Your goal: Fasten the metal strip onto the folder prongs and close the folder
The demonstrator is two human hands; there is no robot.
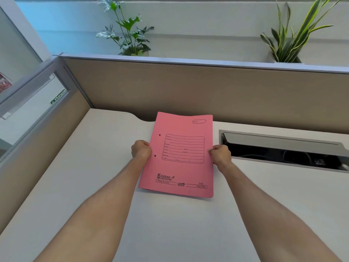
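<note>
Pink card folder (179, 156), flat rectangular cover with printed form lines and a maker's mark near its lower edge, sits closed at mid tabletop (170, 224). Far edge appears slightly raised off the surface; cannot tell whether the near edge is touching.

Left hand (141, 149): curled closed on the folder's left (spine) edge, beside the two punched holes (157, 145). Right hand (220, 154): likewise curled closed on the folder's right, open edge. Both forearms extended, bare.

Progress, judged from the present layout: cover is shut, so the closing step looks done or all but done. Metal strip and prongs are not visible (presumably inside, under the cover), so fastening cannot be confirmed from here. What remains, at most: lay the folder flat and let go.

Materials:
- folder: thin matte card, slight curl at lower right corner, edges crisp; likely flexes easily
- tabletop: smooth off-white laminate, curved cut-out at the back edge
- grey metal cable-tray flap (283, 144), open, to the right of the folder, dark recess beneath
- beige fabric partition (188, 87) behind; two green potted plants beyond it
</note>
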